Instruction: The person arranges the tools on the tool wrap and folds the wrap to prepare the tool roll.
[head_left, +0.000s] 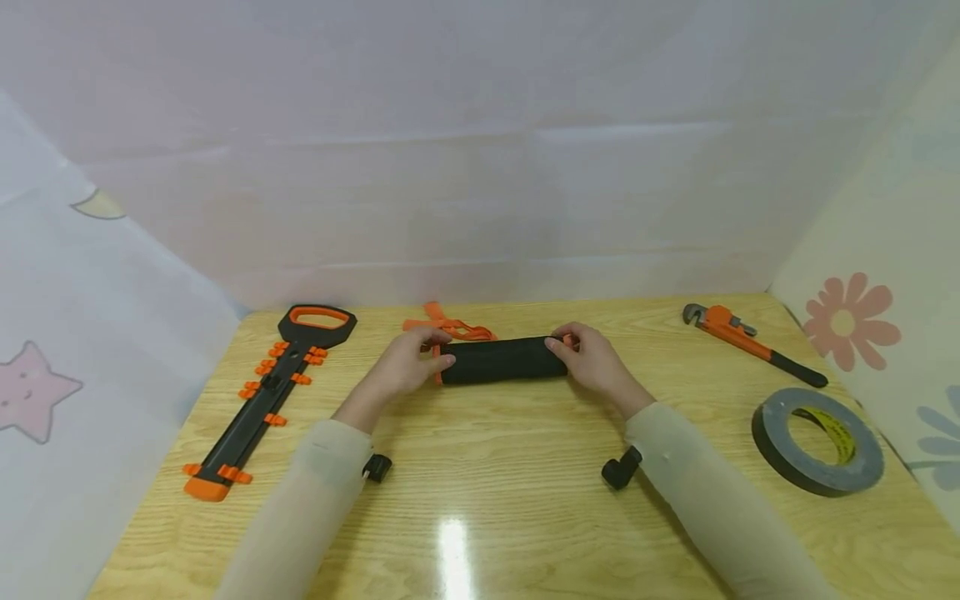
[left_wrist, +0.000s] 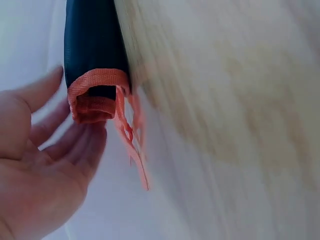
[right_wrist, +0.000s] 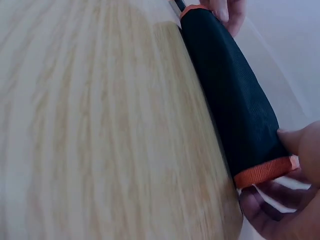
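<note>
A black fabric roll with orange edging, like a rolled-up tool pouch (head_left: 502, 361), lies crosswise near the back of the table. My left hand (head_left: 408, 360) holds its left end, thumb at the front and fingers behind. At the opposite end my right hand (head_left: 592, 358) grips it, the thumb pressing on the black cloth. Orange straps (head_left: 453, 327) trail loose behind the left end; the left wrist view shows these straps (left_wrist: 132, 135) hanging beside the roll's orange-trimmed opening (left_wrist: 95, 107). In the right wrist view, fingers (right_wrist: 260, 207) curl round the orange-edged end.
On the left lies a long black rack with orange clips and a handle (head_left: 262, 400). An orange-handled pipe wrench (head_left: 738, 335) sits at the back right, with a grey tape roll (head_left: 776, 454) in front of it. Pale printed sheets (head_left: 480, 208) stand round the wooden table (head_left: 510, 467).
</note>
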